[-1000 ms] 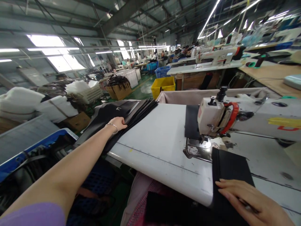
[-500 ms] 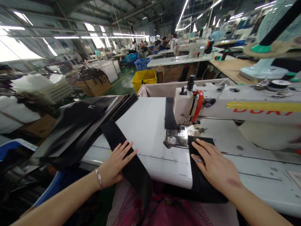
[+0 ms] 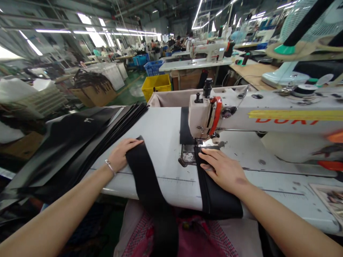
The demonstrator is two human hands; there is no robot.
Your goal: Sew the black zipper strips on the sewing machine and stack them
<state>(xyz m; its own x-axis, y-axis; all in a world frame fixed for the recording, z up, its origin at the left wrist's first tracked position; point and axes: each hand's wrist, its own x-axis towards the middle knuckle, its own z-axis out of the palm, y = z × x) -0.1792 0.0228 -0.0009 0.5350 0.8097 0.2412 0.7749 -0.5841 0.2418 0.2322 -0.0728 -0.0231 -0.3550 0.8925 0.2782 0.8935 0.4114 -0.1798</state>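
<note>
A long black strip (image 3: 148,178) runs from the white sewing table down over my lap. My left hand (image 3: 124,151) pinches its upper end, fingers together, a bracelet on the wrist. My right hand (image 3: 222,169) lies with fingers stretched out on a folded black piece (image 3: 214,196), just below the needle area of the sewing machine (image 3: 203,117). The top edge of that piece reaches close to the presser foot. Another black panel (image 3: 187,125) lies flat behind the metal plate, partly hidden by the machine head.
Stacked black sheets (image 3: 80,135) cover the table's left side. Behind stand a yellow crate (image 3: 156,86), a blue crate (image 3: 153,67) and a second sewing machine (image 3: 209,50). A fan (image 3: 285,75) is at the right. People sit far back.
My left hand has moved up to the strip's top end and now pinches it. My right hand and the folded piece have shifted left, closer beneath the needle. The view has turned slightly.
</note>
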